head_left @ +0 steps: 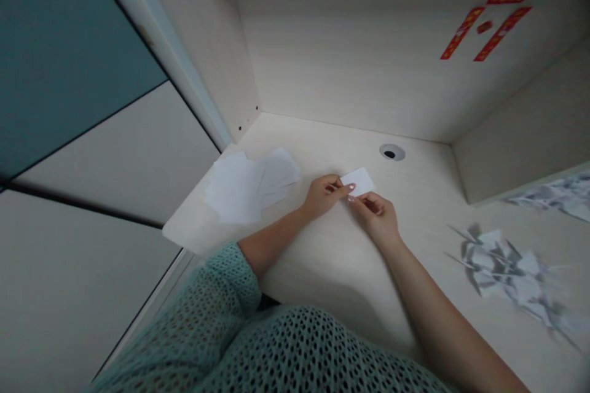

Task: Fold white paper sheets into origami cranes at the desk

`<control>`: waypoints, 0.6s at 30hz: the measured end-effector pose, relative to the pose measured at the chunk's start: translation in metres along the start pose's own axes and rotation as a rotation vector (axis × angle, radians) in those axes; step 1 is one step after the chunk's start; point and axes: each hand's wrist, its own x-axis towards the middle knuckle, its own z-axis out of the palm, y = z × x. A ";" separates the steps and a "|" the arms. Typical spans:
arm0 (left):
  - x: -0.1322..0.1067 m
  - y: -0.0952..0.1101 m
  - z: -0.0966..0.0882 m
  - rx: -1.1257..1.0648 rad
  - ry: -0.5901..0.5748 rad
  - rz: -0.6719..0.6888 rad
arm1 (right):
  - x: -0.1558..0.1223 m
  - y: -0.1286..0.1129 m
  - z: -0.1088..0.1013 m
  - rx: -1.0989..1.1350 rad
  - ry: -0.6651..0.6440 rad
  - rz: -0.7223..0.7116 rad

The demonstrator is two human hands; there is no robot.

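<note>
As left hand and right hand pinch white paper | red stickers unreadable

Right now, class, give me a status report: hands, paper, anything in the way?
Left hand and right hand both pinching the small white paper on the desk. Loose sheets to the left, folded pieces to the right, both apart.

small plain white paper rectangle; loose heap of plain white paper sheets; pale cream wood-grain desk top; scattered white-and-grey folded paper pieces; red sticker strips; mint-green open-knit sleeve; teal wall panel.
</note>
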 end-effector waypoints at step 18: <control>0.022 -0.012 -0.021 -0.246 0.325 0.032 | -0.003 0.004 -0.002 -0.145 0.049 0.007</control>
